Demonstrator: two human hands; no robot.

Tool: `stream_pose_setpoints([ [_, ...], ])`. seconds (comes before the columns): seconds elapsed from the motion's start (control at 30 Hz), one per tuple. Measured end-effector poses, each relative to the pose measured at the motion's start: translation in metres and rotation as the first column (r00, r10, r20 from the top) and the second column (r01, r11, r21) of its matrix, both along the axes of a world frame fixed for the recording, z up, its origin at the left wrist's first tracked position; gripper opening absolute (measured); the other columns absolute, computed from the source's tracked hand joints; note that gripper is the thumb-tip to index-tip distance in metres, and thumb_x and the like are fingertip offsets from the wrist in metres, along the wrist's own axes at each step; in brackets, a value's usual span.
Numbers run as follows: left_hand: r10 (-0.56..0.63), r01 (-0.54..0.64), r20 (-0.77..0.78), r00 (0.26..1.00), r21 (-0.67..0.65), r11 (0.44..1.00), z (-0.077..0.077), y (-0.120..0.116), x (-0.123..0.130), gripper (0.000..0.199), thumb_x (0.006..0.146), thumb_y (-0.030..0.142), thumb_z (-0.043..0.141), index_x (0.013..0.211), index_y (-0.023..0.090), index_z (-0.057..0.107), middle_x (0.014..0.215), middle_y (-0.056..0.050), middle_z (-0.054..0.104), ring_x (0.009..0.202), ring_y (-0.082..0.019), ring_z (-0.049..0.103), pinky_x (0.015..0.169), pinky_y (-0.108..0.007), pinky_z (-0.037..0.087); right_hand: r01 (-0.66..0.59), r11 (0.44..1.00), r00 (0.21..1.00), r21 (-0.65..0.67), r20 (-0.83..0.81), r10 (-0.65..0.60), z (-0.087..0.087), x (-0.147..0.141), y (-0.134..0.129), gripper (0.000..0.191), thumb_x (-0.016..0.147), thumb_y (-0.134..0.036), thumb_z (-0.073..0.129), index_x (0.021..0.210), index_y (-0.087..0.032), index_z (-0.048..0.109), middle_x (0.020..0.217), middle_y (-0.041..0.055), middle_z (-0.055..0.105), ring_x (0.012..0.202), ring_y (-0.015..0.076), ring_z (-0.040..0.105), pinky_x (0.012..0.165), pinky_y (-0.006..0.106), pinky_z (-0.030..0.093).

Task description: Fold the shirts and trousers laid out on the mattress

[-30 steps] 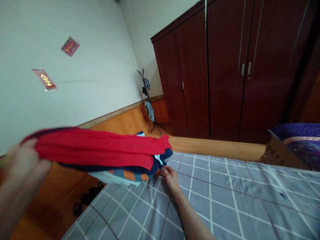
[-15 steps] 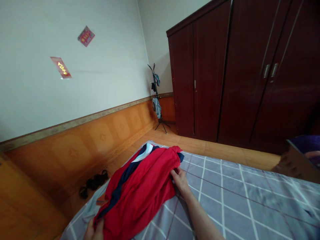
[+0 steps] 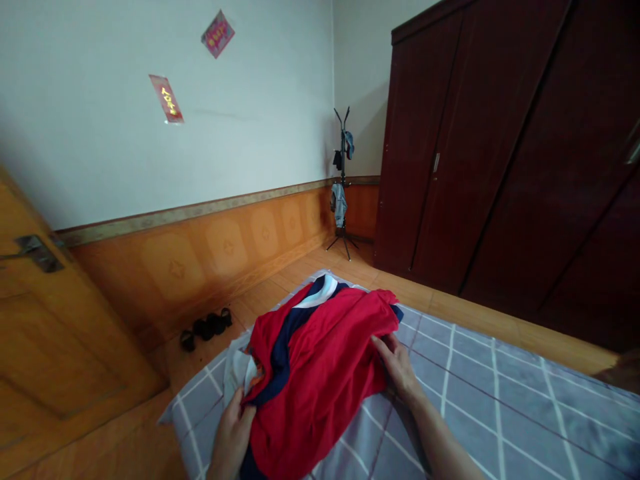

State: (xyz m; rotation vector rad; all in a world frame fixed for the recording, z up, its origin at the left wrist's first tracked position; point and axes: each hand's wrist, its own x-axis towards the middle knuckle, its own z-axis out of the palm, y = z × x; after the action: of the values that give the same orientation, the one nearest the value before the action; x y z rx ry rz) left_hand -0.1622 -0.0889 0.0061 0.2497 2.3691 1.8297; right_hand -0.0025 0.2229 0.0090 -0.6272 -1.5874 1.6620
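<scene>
Two bare hands are at opposite sides of a red garment (image 3: 325,380) lying rumpled on a grey checked bedspread (image 3: 470,393). The left hand (image 3: 233,427) has thumb and fingers drawn together, pinching the garment's near-left edge beside its navy stripe (image 3: 281,360). The right hand (image 3: 397,370) is at the right edge, its fingertips against the red fabric, fingers partly curled; whether they clamp the cloth or only touch it, I cannot tell. Just past the left hand, a pale cloth (image 3: 239,367) and a bit of orange pattern show from beneath the garment. The garment's far end, with its white band (image 3: 320,291), reaches close to the bed's far edge, while on the left a narrow margin of bedspread separates the cloth from the side edge. To the right of the right hand, the bedspread stretches broadly. Beyond the edges runs the floor (image 3: 440,297), with dark shoes (image 3: 207,328) at left near a wooden door (image 3: 55,333), a coat stand (image 3: 343,167) in the corner, and a dark red wardrobe (image 3: 480,153) across a strip of floor.
</scene>
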Motion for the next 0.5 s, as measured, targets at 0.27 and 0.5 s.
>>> stream_pose_setpoints([
  [0.27,-0.148,0.151,-0.062,0.987,0.042,0.988,-0.007,-0.002,0.009,0.045,0.073,0.034,0.056,0.114,0.016,0.061,0.121,-0.010,0.063,0.118,-0.028,0.055,0.102,-0.038,0.041,0.041,0.997,0.996,-0.065,0.083,-0.035,0.005,-0.003,-0.004,0.047,0.073,-0.049,0.068,0.111,-0.022,0.061,0.115,0.0050,0.066,0.109,0.0262,0.059,0.094,0.038,0.046],
  [0.5,-0.165,0.169,-0.068,0.984,0.059,0.984,-0.001,0.001,0.010,0.045,0.075,0.031,0.054,0.116,0.013,0.060,0.120,-0.011,0.064,0.114,-0.027,0.057,0.102,-0.038,0.040,0.143,0.990,0.977,-0.015,0.164,-0.138,-0.002,-0.009,-0.003,0.042,0.069,-0.053,0.067,0.092,-0.018,0.065,0.090,0.0059,0.071,0.086,0.0264,0.066,0.075,0.036,0.053],
])
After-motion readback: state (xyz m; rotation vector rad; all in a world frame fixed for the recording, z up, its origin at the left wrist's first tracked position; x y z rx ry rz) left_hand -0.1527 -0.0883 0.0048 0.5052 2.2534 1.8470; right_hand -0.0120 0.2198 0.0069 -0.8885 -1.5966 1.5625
